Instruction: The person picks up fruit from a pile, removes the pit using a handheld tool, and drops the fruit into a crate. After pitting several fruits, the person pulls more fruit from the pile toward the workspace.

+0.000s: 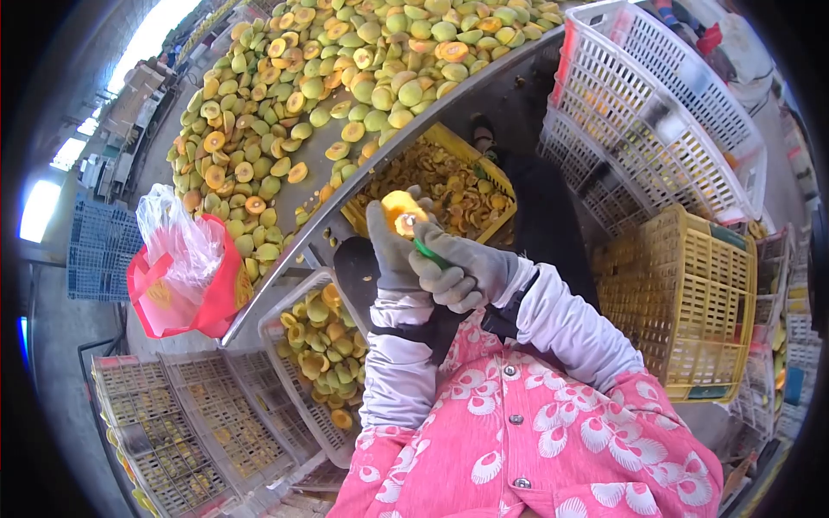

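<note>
My gloved left hand (393,255) is closed around a yellow-orange peach half (401,211), its cut side and reddish centre turned up toward me. My gloved right hand (462,268) grips a small green-handled tool (430,253) with the fingers wrapped round it. The tool's working end meets the peach at its centre, but its shape is hidden. Below both hands is a yellow crate (496,177) full of orange scraps and peelings (440,186). A grey-white crate (275,332) holding several peach halves (324,345) stands beside my left forearm.
A metal table (324,142) ahead carries a heap of halved peaches (380,52). On its near left corner is a red bag (186,285) with clear plastic. White crates (648,112) and a yellow crate (691,302) stand at right; grey crates (199,414) stand at lower left.
</note>
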{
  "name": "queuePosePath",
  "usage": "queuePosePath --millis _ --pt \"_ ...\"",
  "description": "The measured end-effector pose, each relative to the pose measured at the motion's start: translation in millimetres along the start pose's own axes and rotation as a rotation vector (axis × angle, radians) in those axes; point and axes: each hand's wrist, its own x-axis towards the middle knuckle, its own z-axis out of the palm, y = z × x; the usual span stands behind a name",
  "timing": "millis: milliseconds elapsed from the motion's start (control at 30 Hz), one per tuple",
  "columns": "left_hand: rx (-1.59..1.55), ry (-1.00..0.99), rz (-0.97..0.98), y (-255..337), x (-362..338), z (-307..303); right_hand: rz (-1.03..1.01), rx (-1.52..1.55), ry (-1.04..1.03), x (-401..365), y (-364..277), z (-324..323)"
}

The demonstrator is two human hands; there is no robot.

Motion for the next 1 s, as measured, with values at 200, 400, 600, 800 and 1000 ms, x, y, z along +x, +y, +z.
queuePosePath --millis 200,400,600,800,1000 --pt "0.261 0.218 0.198 19.9 -8.4 -23.2 -0.321 -0.749 1.017 14.7 4.8 22.6" --pt "0.526 0.241 0.438 9.2 -9.3 -22.7 -0.516 -1.667 1.229 24.7 9.3 -1.2" --pt "0.824 0.454 0.481 21.1 -61.9 2.5 -0.172 -1.743 1.520 25.4 -8.0 -76.0" --pt "1.836 0.654 0.261 83.4 -179.3 -140.8 -0.097 -1.591 1.451 7.8 9.3 -107.1" --pt "1.332 0.489 0.371 145.8 -83.3 -69.9 -0.094 -1.483 1.268 17.3 13.4 -103.9"
